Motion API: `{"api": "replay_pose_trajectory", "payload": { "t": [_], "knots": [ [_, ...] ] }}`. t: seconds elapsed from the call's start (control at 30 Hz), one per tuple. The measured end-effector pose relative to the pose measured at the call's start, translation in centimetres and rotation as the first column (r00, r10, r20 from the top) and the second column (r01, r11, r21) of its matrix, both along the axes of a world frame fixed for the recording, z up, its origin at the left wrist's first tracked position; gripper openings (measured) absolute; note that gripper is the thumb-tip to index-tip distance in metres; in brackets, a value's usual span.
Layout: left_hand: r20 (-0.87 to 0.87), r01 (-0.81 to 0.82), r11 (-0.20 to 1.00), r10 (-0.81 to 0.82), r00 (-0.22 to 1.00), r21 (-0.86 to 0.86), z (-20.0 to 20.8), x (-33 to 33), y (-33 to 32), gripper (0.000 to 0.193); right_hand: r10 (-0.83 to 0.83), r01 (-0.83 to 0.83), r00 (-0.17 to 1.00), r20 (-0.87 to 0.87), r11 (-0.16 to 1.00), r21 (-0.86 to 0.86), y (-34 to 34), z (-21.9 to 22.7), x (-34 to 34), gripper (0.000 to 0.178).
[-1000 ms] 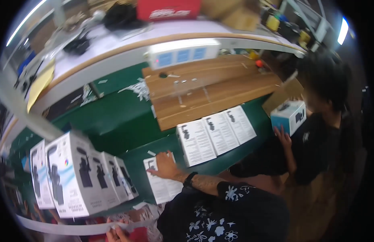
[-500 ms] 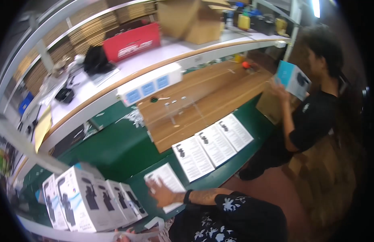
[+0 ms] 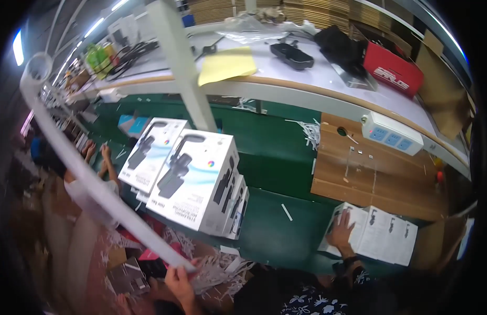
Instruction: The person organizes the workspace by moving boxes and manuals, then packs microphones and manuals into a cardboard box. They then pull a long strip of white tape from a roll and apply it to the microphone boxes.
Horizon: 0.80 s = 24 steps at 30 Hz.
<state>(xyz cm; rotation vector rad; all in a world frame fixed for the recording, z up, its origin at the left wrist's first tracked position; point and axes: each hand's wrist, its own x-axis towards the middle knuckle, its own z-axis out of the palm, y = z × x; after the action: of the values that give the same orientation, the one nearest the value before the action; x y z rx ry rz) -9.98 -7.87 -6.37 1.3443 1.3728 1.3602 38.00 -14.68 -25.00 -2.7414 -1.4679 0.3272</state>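
Note:
My right hand (image 3: 342, 231) lies flat, fingers spread, on the leftmost of several white printed boxes (image 3: 378, 236). They form a row, side by side, at the right of the green bench. At the lower left, my left hand (image 3: 179, 281) has its fingers closed beside the lower end of a white pole; what they hold, if anything, is too unclear to name. Between the hands, a stack of white cartons (image 3: 193, 181) printed with a black microphone picture stands on the bench.
A brown wooden board (image 3: 380, 176) lies behind the row, under a white power strip (image 3: 393, 134). The white pole (image 3: 104, 197) slants across the left. Loose paper strips (image 3: 217, 273) are heaped below the bench's near edge. Another person's hands (image 3: 104, 152) are at far left.
My view has swung left. The box under my right hand, which stood apart from the row, is now against it. My left hand shows more fully.

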Motion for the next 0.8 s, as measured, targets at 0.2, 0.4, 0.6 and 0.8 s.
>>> {"api": "replay_pose_trajectory", "payload": {
  "t": [0.2,0.4,0.6,0.8],
  "knots": [
    [-0.322,-0.401,0.912,0.356,0.877,-0.085,-1.5,-1.4,-1.2,0.028,0.354,-0.236,0.907,-0.229,0.875,0.422,12.3,1.9,-0.2,0.069],
    [-0.733,-0.356,0.873,0.477,0.485,0.333,1.1,-1.6,-1.3,0.036,0.396,0.085,0.410,-0.822,0.880,0.467,30.9,4.3,-9.4,0.074],
    [-0.403,-0.732,0.681,0.676,0.617,0.021,3.3,4.4,0.0,0.038,0.794,-0.506,0.516,-0.321,0.586,0.633,44.9,7.8,-14.6,0.093],
    [-0.335,-0.736,0.676,0.700,0.630,0.029,0.7,0.1,-3.6,0.031,0.956,-0.601,0.256,0.144,0.041,0.798,51.9,14.3,-23.6,0.090]
  ]
}}
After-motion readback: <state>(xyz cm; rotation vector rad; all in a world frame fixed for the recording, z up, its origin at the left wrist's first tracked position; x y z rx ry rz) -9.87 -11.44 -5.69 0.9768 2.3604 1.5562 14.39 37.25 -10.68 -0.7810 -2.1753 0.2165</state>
